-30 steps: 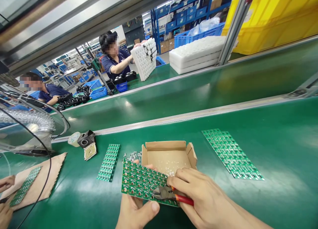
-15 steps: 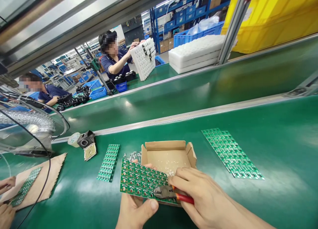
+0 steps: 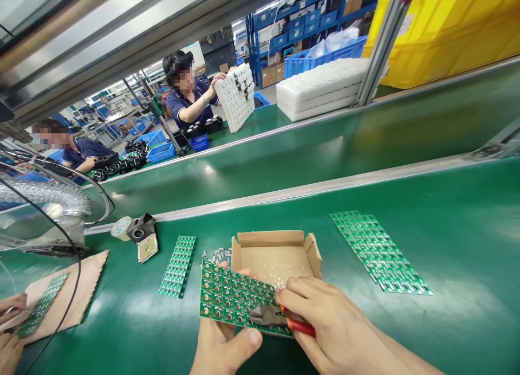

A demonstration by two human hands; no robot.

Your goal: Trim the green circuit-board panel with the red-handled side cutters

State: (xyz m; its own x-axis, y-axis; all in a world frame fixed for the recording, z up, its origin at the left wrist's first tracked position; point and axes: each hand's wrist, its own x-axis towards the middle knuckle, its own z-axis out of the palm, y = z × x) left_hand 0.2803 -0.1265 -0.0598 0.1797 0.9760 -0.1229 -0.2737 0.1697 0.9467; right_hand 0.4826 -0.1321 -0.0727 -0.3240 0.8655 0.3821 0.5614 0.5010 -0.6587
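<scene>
My left hand [image 3: 227,345] grips a green circuit board panel [image 3: 227,296] from below, thumb at its near edge and fingertips behind its far edge. The panel is tilted over the near side of an open cardboard box [image 3: 270,238]. Red-handled cutting pliers [image 3: 268,315] are in my right hand [image 3: 317,315], their jaws against the panel's face near its lower edge. Whether the jaws are closed on a part I cannot tell. Small pale bits [image 3: 280,272] lie inside the box, and little grey parts [image 3: 219,254] lie beside its left wall.
One circuit board panel [image 3: 177,266] lies to the left; overlapping panels [image 3: 379,250] lie to the right. A dark fixture [image 3: 142,228] stands near the back rail. At far left, another person's hands [image 3: 10,321] work on a panel over cardboard [image 3: 87,280]. A black cable [image 3: 75,293] hangs there.
The panel in my left hand has shifted slightly right, and the plier jaws sit slightly further left on it. Across the bench, a co-worker's hand has moved a little on the white foam tray.
</scene>
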